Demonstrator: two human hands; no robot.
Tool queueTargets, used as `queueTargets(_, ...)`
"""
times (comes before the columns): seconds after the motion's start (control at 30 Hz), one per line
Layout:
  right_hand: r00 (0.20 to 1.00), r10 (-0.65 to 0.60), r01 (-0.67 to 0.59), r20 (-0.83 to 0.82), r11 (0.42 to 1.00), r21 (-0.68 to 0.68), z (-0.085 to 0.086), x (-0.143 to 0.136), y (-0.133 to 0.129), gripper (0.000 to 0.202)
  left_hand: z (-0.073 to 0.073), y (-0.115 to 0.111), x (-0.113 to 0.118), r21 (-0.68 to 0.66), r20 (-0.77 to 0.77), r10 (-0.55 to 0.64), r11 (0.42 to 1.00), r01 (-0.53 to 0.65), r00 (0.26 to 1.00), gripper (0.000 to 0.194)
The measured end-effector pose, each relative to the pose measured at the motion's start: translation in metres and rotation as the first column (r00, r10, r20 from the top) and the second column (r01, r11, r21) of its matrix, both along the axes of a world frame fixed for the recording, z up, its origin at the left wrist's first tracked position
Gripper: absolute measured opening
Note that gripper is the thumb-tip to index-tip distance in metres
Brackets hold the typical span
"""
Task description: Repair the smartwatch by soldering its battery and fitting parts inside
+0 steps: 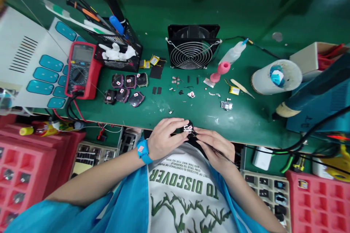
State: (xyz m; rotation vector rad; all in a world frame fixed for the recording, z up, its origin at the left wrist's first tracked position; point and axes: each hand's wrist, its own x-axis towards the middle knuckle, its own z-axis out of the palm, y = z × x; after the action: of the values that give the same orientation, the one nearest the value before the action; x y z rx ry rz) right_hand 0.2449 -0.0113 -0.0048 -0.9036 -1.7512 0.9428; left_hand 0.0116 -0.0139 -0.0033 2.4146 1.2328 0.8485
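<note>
Close to my body at the bench's front edge, my left hand (167,133) grips a small black watch case (188,127) between thumb and fingers. White and red bits show on the face turned up towards me. My right hand (218,147) is closed round thin dark tweezers (216,149), whose tip reaches the right side of the case. The fingers hide part of both things. Ahead lie small loose parts, among them a white piece with a red mark (191,94) and a little circuit board (226,105).
Several watch cases (131,81) sit left, near a red multimeter (82,69) and a mesh tool holder (131,62). A fan (193,49) stands at the back. On the right are a squeeze bottle (232,54), a white tub (276,78) and a blue machine (317,105). Pink foam trays (318,204) flank me.
</note>
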Motion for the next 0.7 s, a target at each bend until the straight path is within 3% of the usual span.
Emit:
queueTargets(0.2,0.999,-0.030,0.029,-0.023,0.998,-0.063,-0.002,-0.002,-0.003,0.044,0.000,0.000,-0.002,-0.066,-0.012,-0.005,0.998,0.004,1.000,0.019)
queueTargets(0.43,0.978,-0.176,0.151,-0.112,0.967,-0.207,0.007,-0.011,-0.001,0.029,0.000,0.000,0.002,-0.019,-0.031,0.009,1.000,-0.010,0.999,0.012)
queueTargets(0.7,0.958,-0.243,0.175,-0.150,0.916,-0.361,0.012,-0.009,0.002,0.019,0.002,-0.002,0.008,0.023,-0.033,0.047,0.999,-0.046,0.998,0.008)
